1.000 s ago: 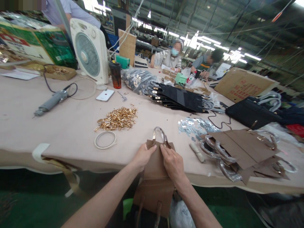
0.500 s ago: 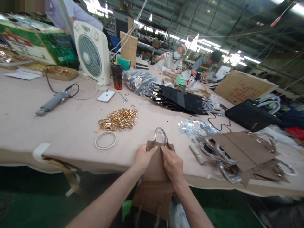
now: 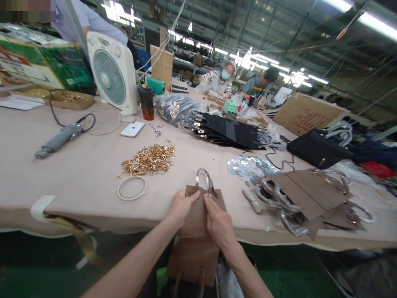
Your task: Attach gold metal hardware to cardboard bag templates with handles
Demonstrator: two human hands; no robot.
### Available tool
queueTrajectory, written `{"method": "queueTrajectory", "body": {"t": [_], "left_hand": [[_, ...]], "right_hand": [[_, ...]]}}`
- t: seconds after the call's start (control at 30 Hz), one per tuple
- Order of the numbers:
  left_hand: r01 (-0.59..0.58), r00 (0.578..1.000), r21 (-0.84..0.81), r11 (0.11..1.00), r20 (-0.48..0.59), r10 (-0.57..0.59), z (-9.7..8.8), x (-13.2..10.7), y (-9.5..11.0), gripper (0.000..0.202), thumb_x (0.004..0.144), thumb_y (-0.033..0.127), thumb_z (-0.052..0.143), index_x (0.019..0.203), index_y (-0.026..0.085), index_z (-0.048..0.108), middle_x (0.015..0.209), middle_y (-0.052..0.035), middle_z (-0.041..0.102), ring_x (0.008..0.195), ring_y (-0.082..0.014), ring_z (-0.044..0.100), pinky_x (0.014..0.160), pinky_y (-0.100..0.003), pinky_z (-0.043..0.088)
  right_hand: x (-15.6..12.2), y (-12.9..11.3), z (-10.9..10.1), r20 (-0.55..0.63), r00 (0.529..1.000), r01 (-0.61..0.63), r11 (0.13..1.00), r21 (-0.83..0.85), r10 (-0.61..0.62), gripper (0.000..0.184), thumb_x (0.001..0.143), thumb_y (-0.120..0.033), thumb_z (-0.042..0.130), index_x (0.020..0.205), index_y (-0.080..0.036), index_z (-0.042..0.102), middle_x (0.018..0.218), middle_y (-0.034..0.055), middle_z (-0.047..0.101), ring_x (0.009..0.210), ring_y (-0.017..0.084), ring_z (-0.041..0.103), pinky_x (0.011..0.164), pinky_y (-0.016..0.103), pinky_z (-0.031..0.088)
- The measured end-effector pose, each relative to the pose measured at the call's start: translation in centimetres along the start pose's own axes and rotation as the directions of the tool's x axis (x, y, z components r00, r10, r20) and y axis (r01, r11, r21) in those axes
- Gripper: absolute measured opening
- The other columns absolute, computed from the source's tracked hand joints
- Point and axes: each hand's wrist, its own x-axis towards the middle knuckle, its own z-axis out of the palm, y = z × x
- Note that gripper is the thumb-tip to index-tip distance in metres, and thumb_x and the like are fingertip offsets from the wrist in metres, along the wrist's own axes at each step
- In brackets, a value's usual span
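Note:
A brown handbag panel (image 3: 194, 225) hangs over the table's front edge, its plastic-wrapped handle (image 3: 204, 171) pointing away from me. My left hand (image 3: 182, 205) is closed on the panel's left edge, thumb on top near one handle base. On the other side, my right hand (image 3: 219, 218) grips the panel, its fingertips pressed close to the handle's right base. Whatever small part lies under those fingertips is hidden. Lower down, two more brown handle straps (image 3: 201, 278) dangle below the table edge.
Left of the panel lie a tape roll (image 3: 132, 188), a heap of gold metal fittings (image 3: 150, 159) and a grey power screwdriver (image 3: 60, 140). Rightward are silver metal plates (image 3: 251, 165), a rolled cloth-like piece (image 3: 252, 201) and stacked brown bag panels (image 3: 310, 192). Black panels (image 3: 231, 129) lie behind; two people sit farther back.
The whole view has shifted slightly, so the table's things appear farther left. Both hands keep their hold on the brown panel, with little movement of the fingers.

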Motion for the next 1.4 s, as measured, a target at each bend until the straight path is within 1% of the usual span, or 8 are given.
{"method": "queueTrajectory", "body": {"t": [0.1,0.27,0.4,0.5,0.63,0.8,1.03,1.4], "left_hand": [[-0.195,0.979,0.301,0.933,0.006,0.203,-0.3,-0.2,0.3,0.04,0.081,0.047,0.07,0.104,0.014,0.074,0.106,-0.0143,0.08,0.098,-0.0311,0.075,0.09,-0.044,0.056],[-0.305,0.9,0.738,0.602,0.016,0.436,-1.2,-0.7,0.5,0.06,0.093,0.052,0.058,0.144,0.022,0.049,0.125,-0.0135,0.073,0.111,-0.0331,0.071,0.096,-0.046,0.052],[-0.359,0.88,0.8,0.48,0.12,0.459,-1.8,-0.2,0.1,0.031,0.096,0.055,0.05,0.103,0.026,0.058,0.092,-0.0025,0.073,0.084,-0.0258,0.071,0.078,-0.035,0.05],[-0.326,0.886,0.837,0.439,0.109,0.451,-1.8,0.7,0.2,0.037,0.093,0.062,0.052,0.081,0.027,0.047,0.066,0.0042,0.059,0.064,-0.0213,0.061,0.065,-0.031,0.042],[-0.286,0.904,0.842,0.458,0.078,0.421,-1.7,1.3,0.7,0.046,0.089,0.067,0.054,0.072,0.026,0.041,0.06,0.005,0.053,0.061,-0.0205,0.056,0.062,-0.03,0.039],[-0.262,0.907,0.728,0.634,-0.039,0.42,-2.6,1.6,1.4,0.045,0.093,0.069,0.042,0.091,0.025,0.055,0.08,-0.0017,0.07,0.079,-0.0261,0.068,0.073,-0.036,0.051],[-0.27,0.927,0.652,0.708,-0.024,0.375,-3.9,2.4,1.6,0.059,0.092,0.068,0.048,0.129,0.024,0.06,0.122,-0.0099,0.074,0.119,-0.0329,0.067,0.104,-0.05,0.051],[-0.346,0.901,0.633,0.692,0.017,0.434,-3.6,1.1,1.8,0.046,0.095,0.058,0.05,0.124,0.026,0.065,0.121,-0.0051,0.076,0.114,-0.0302,0.069,0.096,-0.044,0.055]], "right_hand": [[-0.5,-0.3,1.1,-0.044,0.998,-0.049,0.999,0.0,0.049,0.072,0.09,-0.004,0.042,0.16,-0.022,0.041,0.16,0.0102,0.05,0.123,0.024,0.071,0.095,0.035,0.063],[-1.0,-0.6,2.3,-0.184,0.979,-0.071,0.991,0.112,0.091,0.071,0.089,-0.005,0.046,0.156,-0.028,0.048,0.157,0.0074,0.055,0.124,0.025,0.07,0.101,0.038,0.061],[-0.6,0.1,0.9,-0.217,0.971,-0.01,0.93,0.367,0.096,0.059,0.092,-0.009,0.048,0.146,-0.027,0.06,0.15,0.0071,0.062,0.133,0.024,0.064,0.113,0.04,0.053],[0.0,1.2,-0.9,-0.161,0.979,-0.001,0.796,0.605,0.124,0.043,0.096,-0.018,0.055,0.136,-0.028,0.069,0.135,0.0063,0.072,0.123,0.024,0.069,0.11,0.04,0.055],[0.9,2.3,-2.0,-0.005,0.985,-0.098,0.582,0.807,0.172,0.031,0.098,-0.027,0.058,0.124,-0.028,0.074,0.121,0.0049,0.075,0.063,0.012,0.069,0.064,0.028,0.06],[1.7,2.2,-1.4,0.0,0.985,-0.092,0.516,0.852,0.175,0.025,0.096,-0.026,0.061,0.116,-0.026,0.076,0.125,0.0053,0.072,0.053,0.007,0.06,0.053,0.023,0.051],[3.2,1.0,-1.9,-0.166,0.979,0.033,0.705,0.708,0.121,0.031,0.088,-0.011,0.062,0.11,-0.025,0.079,0.115,0.0047,0.078,0.11,0.022,0.072,0.1,0.035,0.056],[2.9,0.6,-1.9,-0.187,0.968,0.017,0.697,0.717,0.17,0.024,0.093,-0.018,0.062,0.107,-0.025,0.08,0.115,0.0061,0.078,0.111,0.022,0.072,0.101,0.035,0.057]]}}
